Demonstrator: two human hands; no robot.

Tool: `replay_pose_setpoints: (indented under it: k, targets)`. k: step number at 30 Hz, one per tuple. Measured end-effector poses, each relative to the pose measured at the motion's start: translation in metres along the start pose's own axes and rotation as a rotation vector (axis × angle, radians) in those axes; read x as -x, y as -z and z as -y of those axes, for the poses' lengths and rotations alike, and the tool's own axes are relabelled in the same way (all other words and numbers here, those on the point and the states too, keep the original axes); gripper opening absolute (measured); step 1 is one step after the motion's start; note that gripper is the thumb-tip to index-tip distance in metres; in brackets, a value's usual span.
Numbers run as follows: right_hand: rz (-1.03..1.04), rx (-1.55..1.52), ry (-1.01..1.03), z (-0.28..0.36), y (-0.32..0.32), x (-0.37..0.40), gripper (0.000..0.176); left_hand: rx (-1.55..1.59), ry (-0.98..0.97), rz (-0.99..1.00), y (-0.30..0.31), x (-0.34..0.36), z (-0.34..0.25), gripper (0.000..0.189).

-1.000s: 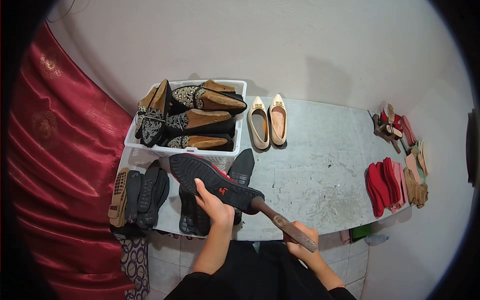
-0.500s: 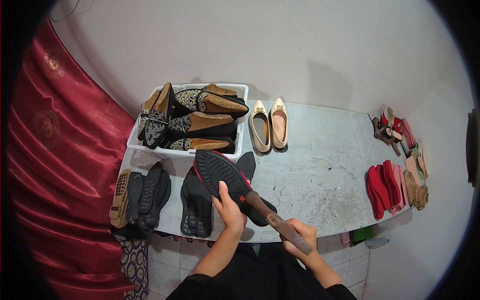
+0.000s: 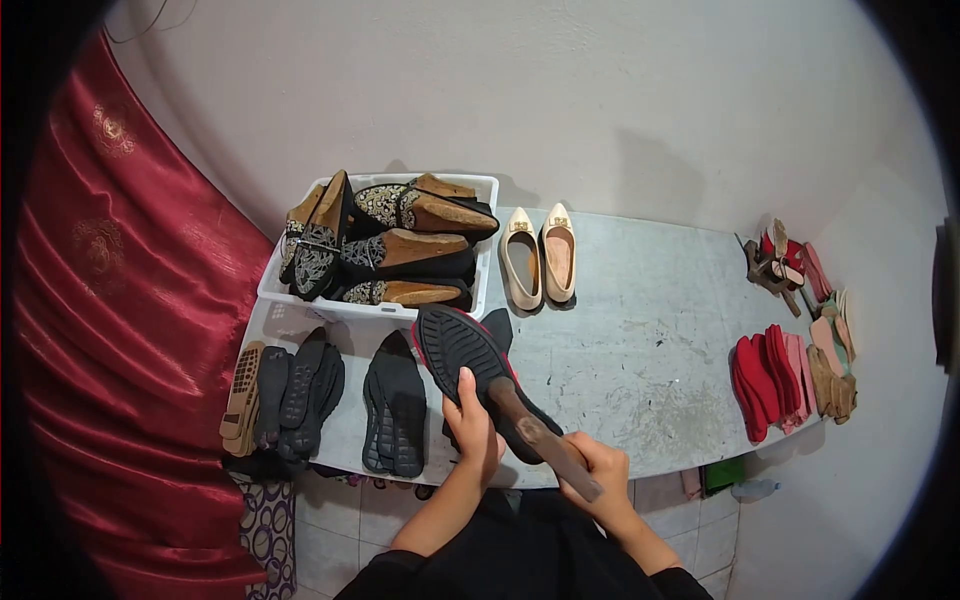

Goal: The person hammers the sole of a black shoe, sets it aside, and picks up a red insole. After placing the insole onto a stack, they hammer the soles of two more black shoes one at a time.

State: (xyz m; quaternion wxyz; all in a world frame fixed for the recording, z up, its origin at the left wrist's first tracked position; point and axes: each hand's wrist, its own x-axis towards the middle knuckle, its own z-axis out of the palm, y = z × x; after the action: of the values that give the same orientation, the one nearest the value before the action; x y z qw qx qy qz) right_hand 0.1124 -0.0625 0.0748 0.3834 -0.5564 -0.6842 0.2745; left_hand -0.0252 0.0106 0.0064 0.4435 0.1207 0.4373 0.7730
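A black shoe sole (image 3: 455, 345) with ridges and a red edge is held up, tread facing the camera, over the table's front part. My left hand (image 3: 474, 425) is wrapped round its left side, thumb on the tread. My right hand (image 3: 597, 475) grips a worn, stick-like tool (image 3: 540, 437) near its lower end. The tool slants across the heel end of the sole, its upper end against or just over the tread; contact is unclear. Behind the held sole, partly hidden, another black pointed piece (image 3: 497, 325) shows.
A white basket (image 3: 375, 313) holds embellished black shoes on wooden lasts. Beside it stand cream shoes (image 3: 558, 255). Black soles (image 3: 395, 410) and a tan pair (image 3: 240, 400) lie front left. Red pieces (image 3: 760, 380) and tools (image 3: 772, 265) are at right.
The held sole has moved right and slightly down with my left hand. The tool's lower end has shifted left, and more of the black soles on the table shows.
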Motion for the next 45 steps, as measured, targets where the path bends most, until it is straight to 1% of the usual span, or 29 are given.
replay_pose_setpoints:
  k: [2,4,5,7,8,10,11,12,14,15,17,18,20,21,22,24,25,26,28,32,34,35,37,38,40,41,43,44,45]
  targets:
    - [-0.022,-0.053,-0.021,-0.003,-0.001,0.002,0.013,0.018,0.003,-0.02,0.001,0.0,0.001,0.031]
    - [-0.035,-0.084,0.011,-0.01,-0.003,0.004,0.012,0.036,0.025,0.089,0.005,0.001,0.001,0.031]
    - [-0.039,-0.085,0.014,-0.01,-0.001,0.003,0.012,0.038,0.023,0.094,0.002,0.002,0.001,0.031]
    - [-0.018,0.017,-0.056,-0.012,0.003,0.0,0.009,-0.004,-0.033,0.047,-0.006,0.004,-0.001,0.03]
    - [-0.027,0.016,-0.047,-0.018,0.003,-0.002,0.009,0.002,-0.04,0.057,-0.008,0.003,-0.003,0.03]
    - [-0.131,-0.146,-0.13,-0.034,0.004,0.0,0.016,0.101,0.042,0.07,-0.004,0.006,-0.006,0.031]
    - [-0.098,-0.126,-0.379,-0.039,0.009,0.0,0.023,0.118,0.038,0.092,0.002,0.0,-0.001,0.03]
    - [-0.175,-0.117,-0.187,-0.061,0.007,-0.003,0.021,0.118,0.04,0.096,0.003,-0.001,-0.003,0.03]
    - [-0.263,-0.004,-0.249,-0.087,0.007,-0.006,0.026,0.149,0.046,0.081,0.002,-0.002,-0.008,0.029]
    - [-0.269,-0.004,-0.248,-0.104,0.005,-0.007,0.026,0.157,0.04,0.075,0.0,-0.002,-0.012,0.028]
    - [-0.286,0.243,-0.407,-0.135,0.001,-0.008,0.03,0.128,0.032,0.069,-0.002,-0.003,-0.013,0.03]
    - [-0.295,0.243,-0.408,-0.142,-0.001,-0.007,0.03,0.098,0.023,0.055,-0.004,-0.003,-0.014,0.031]
    - [-0.246,0.446,-0.415,-0.154,-0.003,-0.003,0.035,0.101,0.032,0.067,-0.009,-0.001,-0.015,0.031]
    - [-0.245,0.504,-0.37,-0.162,-0.005,-0.001,0.033,0.101,0.041,0.07,-0.01,0.001,-0.016,0.031]
    - [-0.252,0.504,-0.376,-0.171,-0.006,0.0,0.033,0.104,0.048,0.074,-0.011,0.002,-0.016,0.031]
    - [-0.187,0.66,-0.243,-0.184,-0.009,0.003,0.033,0.092,0.031,0.076,-0.009,0.0,-0.007,0.031]
    - [-0.171,0.734,-0.227,-0.189,-0.011,0.004,0.033,0.081,0.01,0.07,-0.007,-0.001,-0.003,0.03]
    - [-0.17,0.733,-0.231,-0.193,-0.013,0.006,0.033,0.078,0.013,0.071,-0.006,-0.002,0.0,0.03]
    - [-0.165,0.724,-0.141,-0.196,-0.015,0.009,0.031,0.052,0.005,0.086,-0.003,-0.001,0.004,0.03]
    - [-0.133,0.766,-0.082,-0.196,-0.024,0.012,0.032,0.049,0.025,0.085,-0.003,0.001,0.004,0.03]
    - [-0.101,0.826,0.0,-0.198,-0.031,0.017,0.035,0.111,0.109,0.141,-0.001,0.004,-0.001,0.032]
    - [-0.097,0.823,0.002,-0.197,-0.035,0.02,0.035,0.109,0.107,0.137,0.001,0.004,-0.001,0.032]
    - [-0.065,0.842,-0.064,-0.197,-0.041,0.023,0.038,0.107,0.11,0.12,0.003,0.002,0.004,0.032]
    - [-0.068,0.84,-0.054,-0.198,-0.043,0.023,0.038,0.112,0.102,0.119,0.003,0.001,0.004,0.032]
    - [-0.039,0.772,-0.125,-0.198,-0.044,0.022,0.036,0.089,0.082,0.119,0.002,0.002,0.005,0.033]
    - [-0.034,0.772,-0.117,-0.2,-0.044,0.02,0.036,0.092,0.077,0.112,0.001,0.002,0.006,0.033]
    - [-0.171,0.545,-0.085,-0.205,-0.046,0.019,0.039,0.12,0.071,0.111,-0.002,0.003,0.008,0.033]
    - [-0.171,0.545,-0.086,-0.189,-0.042,0.016,0.039,0.12,0.072,0.112,-0.003,0.005,0.007,0.033]
    - [-0.271,0.368,0.077,-0.157,-0.031,0.01,0.041,0.109,0.072,0.111,-0.005,0.006,0.006,0.033]
